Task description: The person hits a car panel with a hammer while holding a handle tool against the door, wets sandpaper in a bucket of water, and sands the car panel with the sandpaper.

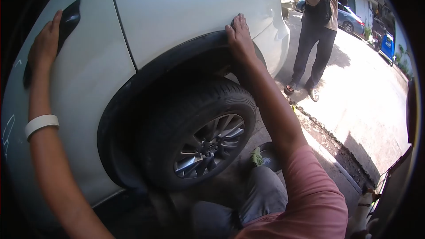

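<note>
My left hand lies with fingers stretched along a dark trim piece on the side of a white car. A white band circles that wrist. Against the body panel, just above the black wheel-arch trim, rests my right hand, its fingers extended and holding nothing. Below and between my arms is the tyre with its alloy wheel. The upper part of the wheel well is in deep shadow.
By my knee sits a dark round container with a green cloth at its edge. A person stands near the car's end. A broken concrete edge runs along the right. Farther off is a parked car.
</note>
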Available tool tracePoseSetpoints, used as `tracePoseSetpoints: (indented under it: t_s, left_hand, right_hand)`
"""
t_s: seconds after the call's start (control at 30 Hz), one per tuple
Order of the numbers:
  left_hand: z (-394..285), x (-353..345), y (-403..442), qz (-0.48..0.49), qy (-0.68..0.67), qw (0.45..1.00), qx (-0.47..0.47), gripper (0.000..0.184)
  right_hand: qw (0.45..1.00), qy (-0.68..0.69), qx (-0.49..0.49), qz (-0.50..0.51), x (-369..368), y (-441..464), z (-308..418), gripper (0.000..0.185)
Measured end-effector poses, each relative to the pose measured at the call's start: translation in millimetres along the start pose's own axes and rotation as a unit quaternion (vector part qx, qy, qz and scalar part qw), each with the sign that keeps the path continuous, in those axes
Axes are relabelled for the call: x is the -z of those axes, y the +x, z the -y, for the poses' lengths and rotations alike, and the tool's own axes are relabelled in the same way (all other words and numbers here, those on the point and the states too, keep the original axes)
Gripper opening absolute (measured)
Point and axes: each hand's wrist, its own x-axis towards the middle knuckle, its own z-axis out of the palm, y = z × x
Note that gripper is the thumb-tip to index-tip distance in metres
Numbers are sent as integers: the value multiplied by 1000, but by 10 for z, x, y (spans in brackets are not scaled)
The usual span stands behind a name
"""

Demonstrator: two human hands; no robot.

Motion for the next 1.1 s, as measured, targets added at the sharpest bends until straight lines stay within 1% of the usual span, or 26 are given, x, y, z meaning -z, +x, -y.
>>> tracePoseSetpoints:
  t_s: [0.03,0.07,0.1,0.13,0.17,0.2,0.27,0.33,0.37,0.4,0.43,0.47,0.53,0.57,0.63,0.67,0.73,0.77,0.8,0.83,0.93,1.0,1.07,1.1]
  left_hand:
    - [-24,29,0,3,3,1000,4,89]
    - [-42,41,-24,7,5,1000,10,89]
    - [-58,51,-46,12,9,1000,15,89]
    - [-57,43,-43,-9,9,1000,13,89]
    - [-25,-6,-39,-26,10,1000,8,89]
    - [14,-69,-25,-40,11,999,0,89]
    - [98,-167,60,-54,1,998,-25,88]
    - [146,-188,84,-58,5,998,-18,87]
    - [137,-180,74,-56,7,998,-17,87]
    - [118,-143,60,-56,9,998,-17,86]
    - [114,-117,40,-55,11,998,-16,86]
    - [124,-103,17,-55,17,998,-11,85]
    - [77,-88,30,-53,29,998,-8,84]
    - [92,-101,46,-43,28,999,-5,84]
    - [149,-148,124,-23,28,999,-5,83]
    - [169,-190,127,-52,25,998,-20,82]
    - [218,-287,102,-107,17,993,-56,80]
    - [248,-270,177,-57,22,997,-36,76]
    - [244,-277,188,-64,30,997,-36,75]
    - [250,-295,179,-68,40,996,-36,74]
    - [224,-273,146,-70,48,996,-33,71]
    - [189,-257,116,-66,52,996,-36,71]
    - [202,-236,96,-65,61,995,-38,72]
    - [296,-289,136,-81,55,993,-67,73]
  right_hand:
    - [1000,10,-17,-21,-71,60,88,62]
    - [998,10,53,-33,-87,26,476,62]
    - [992,15,122,-18,-142,-56,869,62]
    - [982,23,185,15,-249,-129,1243,64]
    - [965,25,252,71,-252,-248,1565,66]
    - [953,51,283,99,-251,-294,1721,66]
    - [928,21,348,129,-129,-146,1418,65]
    - [948,-11,297,112,20,17,886,65]
    - [965,-27,252,66,64,111,558,64]
    - [983,-26,182,27,103,190,246,64]
    - [991,-21,133,-12,59,282,-86,63]
    - [996,6,88,-22,85,333,-173,61]
    - [997,23,43,-57,-17,298,175,60]
    - [994,29,93,-56,-74,218,463,60]
    - [979,17,201,37,-215,-33,1065,65]
    - [965,48,247,70,-202,-148,1277,64]
    - [947,57,299,106,-74,-68,1146,64]
    - [950,32,293,100,-25,-12,948,64]
    - [952,8,291,94,20,91,672,64]
    - [962,-14,269,51,34,202,377,63]
    - [993,15,103,-59,37,521,-426,59]
    - [994,5,61,-85,-69,530,-321,61]
    - [990,32,128,-47,-81,319,283,64]
    - [978,45,206,1,-117,138,626,64]
